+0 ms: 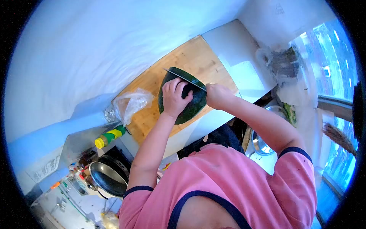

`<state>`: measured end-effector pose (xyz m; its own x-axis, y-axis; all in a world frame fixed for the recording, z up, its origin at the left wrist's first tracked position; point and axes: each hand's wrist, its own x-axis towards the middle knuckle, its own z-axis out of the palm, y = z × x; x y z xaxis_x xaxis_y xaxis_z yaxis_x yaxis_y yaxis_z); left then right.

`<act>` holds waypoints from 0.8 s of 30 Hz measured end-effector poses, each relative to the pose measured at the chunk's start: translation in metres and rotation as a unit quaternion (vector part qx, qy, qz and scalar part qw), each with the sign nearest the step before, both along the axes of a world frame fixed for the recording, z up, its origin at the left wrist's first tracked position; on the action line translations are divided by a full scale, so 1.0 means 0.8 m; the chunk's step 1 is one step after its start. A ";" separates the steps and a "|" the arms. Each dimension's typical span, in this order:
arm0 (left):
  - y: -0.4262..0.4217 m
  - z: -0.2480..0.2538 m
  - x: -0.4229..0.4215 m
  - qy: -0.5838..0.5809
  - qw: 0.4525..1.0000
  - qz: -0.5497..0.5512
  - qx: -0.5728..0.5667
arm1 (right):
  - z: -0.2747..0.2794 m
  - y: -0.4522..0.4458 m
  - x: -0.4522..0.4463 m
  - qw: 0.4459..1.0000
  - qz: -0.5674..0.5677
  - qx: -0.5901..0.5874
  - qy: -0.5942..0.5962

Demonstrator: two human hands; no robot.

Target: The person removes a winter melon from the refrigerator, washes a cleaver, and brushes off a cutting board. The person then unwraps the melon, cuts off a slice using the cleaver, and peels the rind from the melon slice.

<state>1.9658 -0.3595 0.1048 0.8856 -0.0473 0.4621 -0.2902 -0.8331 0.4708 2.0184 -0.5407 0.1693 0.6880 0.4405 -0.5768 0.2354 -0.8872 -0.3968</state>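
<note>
A large dark green watermelon (195,105) rests on the wooden cutting board (197,53). My left hand (175,98) presses on top of it, fingers spread and curved over the rind, gripping it in place. In my right hand (219,96), closed round the handle, is a knife (185,79). Its blade lies across the far part of the watermelon, the tip pointing away to the left. How deep the edge sits in the rind I cannot tell. The handle is hidden in my fist.
A crumpled clear plastic bag (134,103) lies on the board's left side. Left of it is a yellow-capped green bottle (110,136), near a dark frying pan (108,176). A metal bowl (262,144) stands to the right, a window (335,65) beyond. A white wall (95,49) borders the counter.
</note>
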 end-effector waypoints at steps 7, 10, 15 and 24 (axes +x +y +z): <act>-0.007 -0.006 -0.004 0.000 0.999 -0.003 0.033 | -0.007 -0.034 -0.014 0.992 -0.044 0.117 0.021; -0.004 -0.010 -0.002 0.005 0.999 -0.008 0.032 | 0.007 -0.071 -0.025 0.987 -0.047 0.137 0.072; -0.005 -0.014 0.000 0.011 0.999 -0.013 0.030 | 0.058 -0.127 -0.045 0.985 -0.066 0.103 0.125; -0.010 0.000 -0.003 0.003 0.996 -0.022 0.082 | 0.075 -0.126 -0.033 0.980 -0.051 0.118 0.150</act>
<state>1.9631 -0.3678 0.1051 0.8840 -0.1605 0.4392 -0.3251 -0.8860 0.3306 1.9920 -0.6419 0.2290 0.5506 0.5238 -0.6499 -0.0093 -0.7747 -0.6323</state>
